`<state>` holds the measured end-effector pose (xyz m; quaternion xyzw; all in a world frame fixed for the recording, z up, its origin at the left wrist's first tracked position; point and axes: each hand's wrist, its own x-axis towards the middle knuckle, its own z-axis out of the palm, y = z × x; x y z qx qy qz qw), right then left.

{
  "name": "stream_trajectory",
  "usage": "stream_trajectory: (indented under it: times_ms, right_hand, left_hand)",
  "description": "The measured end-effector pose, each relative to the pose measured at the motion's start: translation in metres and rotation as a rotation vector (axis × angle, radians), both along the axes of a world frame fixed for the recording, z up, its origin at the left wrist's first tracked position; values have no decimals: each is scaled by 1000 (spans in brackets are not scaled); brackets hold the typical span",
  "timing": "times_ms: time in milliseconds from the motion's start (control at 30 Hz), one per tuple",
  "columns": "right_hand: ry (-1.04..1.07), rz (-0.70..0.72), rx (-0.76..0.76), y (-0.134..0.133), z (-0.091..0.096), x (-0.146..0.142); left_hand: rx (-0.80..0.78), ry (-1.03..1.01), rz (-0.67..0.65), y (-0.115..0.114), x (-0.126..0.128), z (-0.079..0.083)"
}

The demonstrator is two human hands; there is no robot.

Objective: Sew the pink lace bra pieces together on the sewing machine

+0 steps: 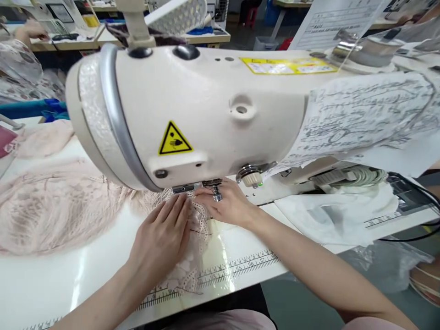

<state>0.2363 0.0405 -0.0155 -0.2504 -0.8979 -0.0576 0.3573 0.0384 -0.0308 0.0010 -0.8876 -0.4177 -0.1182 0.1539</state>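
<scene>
A cream sewing machine fills the upper middle of the head view. Under its head lies pale pink lace fabric, spreading to the left over the white table. My left hand lies flat on the lace just before the needle, fingers stretched out together. My right hand rests on the lace right beside the presser foot, fingers curled and pressing the fabric down. The needle itself is hidden by the machine head.
A printed ruler strip runs along the table's front edge. Patterned paper hangs over the machine's arm at right. White cloth and a cable lie at the right. Another person's sleeve shows at far left.
</scene>
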Motion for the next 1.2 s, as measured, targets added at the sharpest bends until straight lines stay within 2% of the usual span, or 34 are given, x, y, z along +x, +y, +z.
stream_trajectory:
  times_ms: [200,433,833,1200]
  right_hand:
    - [-12,35,-33,-2,1,-3]
    - [-30,-10,-36,-2,0,-3]
    - [-120,-50,-186,-7,-4,-6]
    - [-68,-56,-69,-6,-3,-7]
  left_hand:
    - [-42,1,-19,7,-14,-3]
    - [-65,-26,-24,15,-17,-5]
    - [-136,14,-7,25,-28,-4]
    - [-81,74,26,17,-19,-7]
